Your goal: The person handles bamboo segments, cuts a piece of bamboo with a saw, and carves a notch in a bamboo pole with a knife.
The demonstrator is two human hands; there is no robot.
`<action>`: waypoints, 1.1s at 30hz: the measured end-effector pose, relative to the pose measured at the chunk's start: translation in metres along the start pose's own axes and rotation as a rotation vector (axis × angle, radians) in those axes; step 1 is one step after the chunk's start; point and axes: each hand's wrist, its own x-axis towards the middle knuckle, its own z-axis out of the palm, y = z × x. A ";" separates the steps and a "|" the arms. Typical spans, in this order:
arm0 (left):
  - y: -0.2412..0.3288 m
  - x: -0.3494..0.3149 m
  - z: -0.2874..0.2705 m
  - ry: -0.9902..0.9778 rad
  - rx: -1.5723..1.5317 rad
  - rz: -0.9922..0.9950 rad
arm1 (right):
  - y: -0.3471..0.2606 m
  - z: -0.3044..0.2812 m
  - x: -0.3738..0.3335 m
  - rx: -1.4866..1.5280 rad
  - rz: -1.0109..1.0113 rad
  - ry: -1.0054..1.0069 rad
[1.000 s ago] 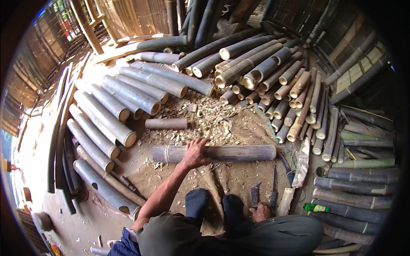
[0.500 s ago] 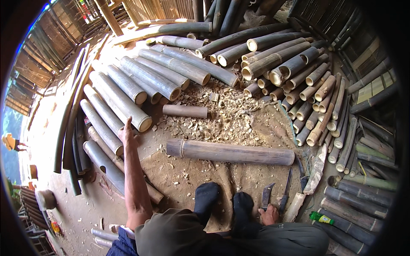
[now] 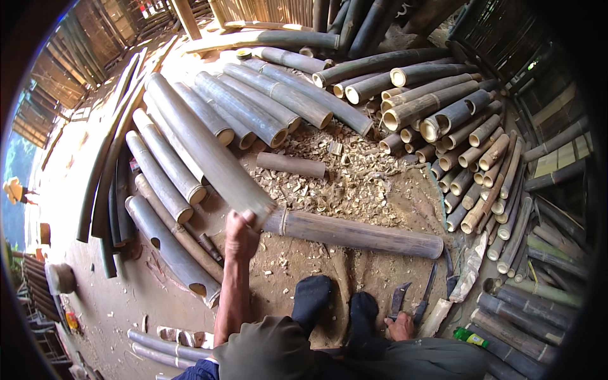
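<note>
My left hand [image 3: 242, 235] grips the near end of a thick bamboo pole [image 3: 206, 149]. That end is blurred and lifted off the floor; the far end rests among the left-hand pile. Just beyond my knuckles lies another bamboo pole [image 3: 361, 233], flat across the floor in front of my feet. Low on the right, my right hand [image 3: 400, 327] is closed round the handle of a curved-blade knife [image 3: 399, 297], beside my right foot. A long straight knife [image 3: 428, 288] lies next to it. My grip partly hides the curved knife's handle.
Cut bamboo poles [image 3: 272, 126] fan out at the left and back. More bamboo tubes [image 3: 443, 126] are stacked at the right. Wood chips [image 3: 354, 177] cover the middle floor, with a short bamboo piece [image 3: 290, 165] among them. A green bottle [image 3: 470, 337] lies at lower right.
My left hand, earlier at the left pile, has moved right and nearer, pulling the bamboo pole's near end off the pile. My right hand stays by the knives. The view has shifted slightly.
</note>
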 end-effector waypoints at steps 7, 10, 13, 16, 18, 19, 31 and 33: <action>0.045 0.112 0.078 0.081 -0.272 -0.113 | -0.018 -0.007 0.005 -0.043 -0.062 -0.036; 0.003 0.115 0.129 0.017 -0.402 -0.168 | -0.009 0.001 0.003 -0.033 -0.068 -0.016; -0.037 0.115 0.153 0.103 -0.534 -0.173 | 0.003 0.008 0.008 -0.021 -0.087 -0.029; -0.063 0.117 0.150 0.083 -0.531 -0.131 | 0.000 0.013 0.011 0.012 -0.100 -0.020; -0.079 0.113 0.151 0.090 -0.468 -0.187 | 0.003 0.014 0.007 0.018 -0.151 0.056; -0.082 0.112 0.151 0.123 -0.477 -0.235 | 0.001 0.017 0.007 0.040 -0.159 0.071; -0.088 0.071 0.155 0.091 -0.514 -0.430 | -0.003 0.007 0.004 0.052 -0.061 -0.029; -0.089 0.063 0.153 0.079 -0.434 -0.494 | -0.016 0.003 0.004 0.049 -0.064 -0.027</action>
